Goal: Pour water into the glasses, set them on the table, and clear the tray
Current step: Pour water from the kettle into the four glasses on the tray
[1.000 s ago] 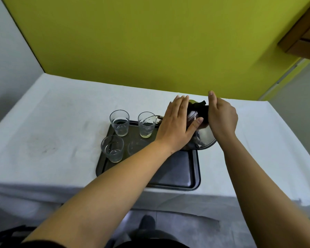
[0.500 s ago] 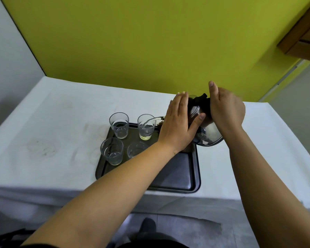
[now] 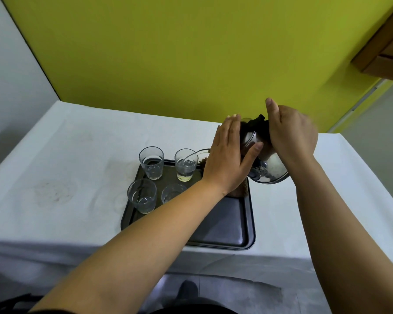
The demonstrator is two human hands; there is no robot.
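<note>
A steel kettle [image 3: 270, 168] is tilted left above the dark tray [image 3: 236, 223]. My right hand [image 3: 290, 134] grips its black handle. My left hand [image 3: 229, 162] lies flat against the kettle's lid side, fingers spread. Water arcs from the spout into the back right glass [image 3: 186, 164]. The back left glass [image 3: 151, 162] holds some water. The front left glass [image 3: 142, 196] and the front right glass [image 3: 173, 193], partly behind my left forearm, stand nearer me on the tray.
The tray sits on a table under a white cloth [image 3: 66, 173], near its front edge. A yellow wall [image 3: 168, 53] rises behind. A wooden cabinet [image 3: 386, 53] hangs at the upper right. Something brown [image 3: 238, 191] lies under my left wrist.
The kettle has risen and tipped further left, its base lifting towards the right. Water now streams into the back right glass, which holds more than before.
</note>
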